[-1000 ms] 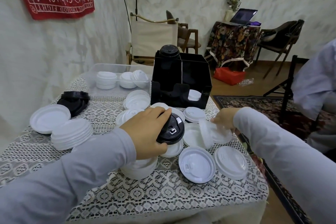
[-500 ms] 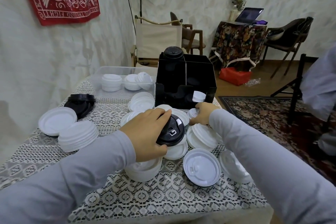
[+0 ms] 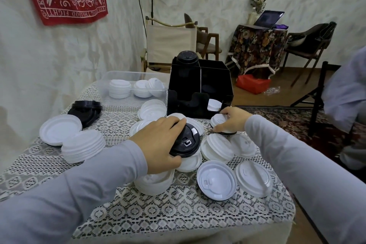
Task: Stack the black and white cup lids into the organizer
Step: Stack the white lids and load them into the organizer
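The left grip (image 3: 158,141) is curled round a black lid (image 3: 187,141); a white lid (image 3: 216,119), just before the organizer (image 3: 217,83), is pinched by the right grip (image 3: 231,123) and is best lowered level.

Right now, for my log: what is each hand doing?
Left hand: closed, gripping a black lid.
Right hand: closed, fingers curled round a small white lid.

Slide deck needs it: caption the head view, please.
Left hand grips a black lid while right hand holds a white lid before the organizer.
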Motion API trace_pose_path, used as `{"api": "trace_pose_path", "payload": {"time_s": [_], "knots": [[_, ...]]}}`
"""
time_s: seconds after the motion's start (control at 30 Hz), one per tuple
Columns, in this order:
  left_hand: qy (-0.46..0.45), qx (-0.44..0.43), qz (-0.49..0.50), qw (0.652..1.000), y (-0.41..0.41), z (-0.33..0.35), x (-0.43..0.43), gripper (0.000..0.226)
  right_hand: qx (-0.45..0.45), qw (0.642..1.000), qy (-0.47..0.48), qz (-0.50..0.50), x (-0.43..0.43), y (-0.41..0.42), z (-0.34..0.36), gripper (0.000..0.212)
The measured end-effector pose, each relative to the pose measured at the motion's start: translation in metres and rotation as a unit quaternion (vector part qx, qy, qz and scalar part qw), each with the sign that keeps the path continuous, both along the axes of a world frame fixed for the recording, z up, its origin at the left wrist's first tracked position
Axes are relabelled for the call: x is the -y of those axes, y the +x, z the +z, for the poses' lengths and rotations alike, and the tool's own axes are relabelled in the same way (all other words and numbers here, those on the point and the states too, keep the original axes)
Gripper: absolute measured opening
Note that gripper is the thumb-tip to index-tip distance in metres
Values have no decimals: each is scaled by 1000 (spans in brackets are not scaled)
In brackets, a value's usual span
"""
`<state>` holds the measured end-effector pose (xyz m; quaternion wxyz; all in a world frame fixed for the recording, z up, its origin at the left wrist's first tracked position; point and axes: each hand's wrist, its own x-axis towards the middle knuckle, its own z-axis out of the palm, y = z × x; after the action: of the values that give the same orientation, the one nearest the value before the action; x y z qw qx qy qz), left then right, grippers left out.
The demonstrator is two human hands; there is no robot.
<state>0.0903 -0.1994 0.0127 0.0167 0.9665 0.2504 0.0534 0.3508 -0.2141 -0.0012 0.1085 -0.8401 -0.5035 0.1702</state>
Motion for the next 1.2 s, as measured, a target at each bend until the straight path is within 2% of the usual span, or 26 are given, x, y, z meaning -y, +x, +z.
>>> {"api": "trace_pose_path", "payload": {"time_s": [0.37, 0.53, 0.8, 1.2], "knots": [[11, 2, -11, 1000, 6, -1, 2, 86, -75, 994, 81, 22, -2, -10, 3, 66], [22, 12, -25, 999, 13, -4, 2, 84, -63, 992, 91, 55, -6, -30, 11, 63], [61, -18, -25, 998, 16, -10, -4, 84, -74, 988, 104, 87, -4, -52, 27, 63], [121, -48, -17, 991, 14, -10, -5, 84, -43, 991, 95, 83, -2, -59, 31, 62]]}}
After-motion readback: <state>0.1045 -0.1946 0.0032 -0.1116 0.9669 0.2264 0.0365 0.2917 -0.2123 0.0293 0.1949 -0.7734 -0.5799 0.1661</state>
